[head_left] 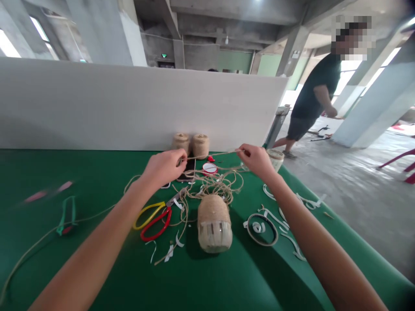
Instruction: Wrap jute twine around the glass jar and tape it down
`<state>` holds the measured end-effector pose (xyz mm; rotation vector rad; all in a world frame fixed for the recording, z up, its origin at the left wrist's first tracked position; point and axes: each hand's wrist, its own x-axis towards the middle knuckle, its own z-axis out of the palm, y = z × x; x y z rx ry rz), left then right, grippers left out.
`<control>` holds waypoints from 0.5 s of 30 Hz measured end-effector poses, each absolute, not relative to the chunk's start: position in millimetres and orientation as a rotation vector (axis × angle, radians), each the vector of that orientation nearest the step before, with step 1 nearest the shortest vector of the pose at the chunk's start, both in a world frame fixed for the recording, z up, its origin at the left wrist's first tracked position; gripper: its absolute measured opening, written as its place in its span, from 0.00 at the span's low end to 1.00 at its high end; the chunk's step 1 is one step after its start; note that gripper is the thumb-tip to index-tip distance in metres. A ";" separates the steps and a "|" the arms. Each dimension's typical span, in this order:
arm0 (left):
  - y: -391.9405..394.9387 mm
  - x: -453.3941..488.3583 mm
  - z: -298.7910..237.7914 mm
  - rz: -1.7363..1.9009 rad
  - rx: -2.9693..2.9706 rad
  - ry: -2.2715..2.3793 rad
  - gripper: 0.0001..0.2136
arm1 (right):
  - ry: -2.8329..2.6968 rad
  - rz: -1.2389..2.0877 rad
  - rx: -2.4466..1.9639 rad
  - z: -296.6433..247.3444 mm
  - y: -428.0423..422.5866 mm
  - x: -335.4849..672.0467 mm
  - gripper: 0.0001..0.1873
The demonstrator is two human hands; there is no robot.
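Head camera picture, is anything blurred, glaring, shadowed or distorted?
Head view: the pink item at far left is smeared; head view: the upper-left window is washed out white, and the jar's lower part has small glints; head view: a broad shadow crosses the green table at lower right; head view: the right-hand pillar leans, possibly from wide-lens distortion.

The scene is lit unevenly: windows at upper left are blown to white, while the ceiling is left dim. Broad shadow is cast across the green table at lower right. Pink pieces at left are smeared by blur — right-hand corners are darkened, outer lines stretched.
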<state>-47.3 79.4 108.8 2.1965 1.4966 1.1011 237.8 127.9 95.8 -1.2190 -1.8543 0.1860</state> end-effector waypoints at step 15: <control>86.0 -177.2 149.3 1.772 1.513 1.717 0.26 | -1.716 0.218 -1.396 94.2 155.2 293.6 0.11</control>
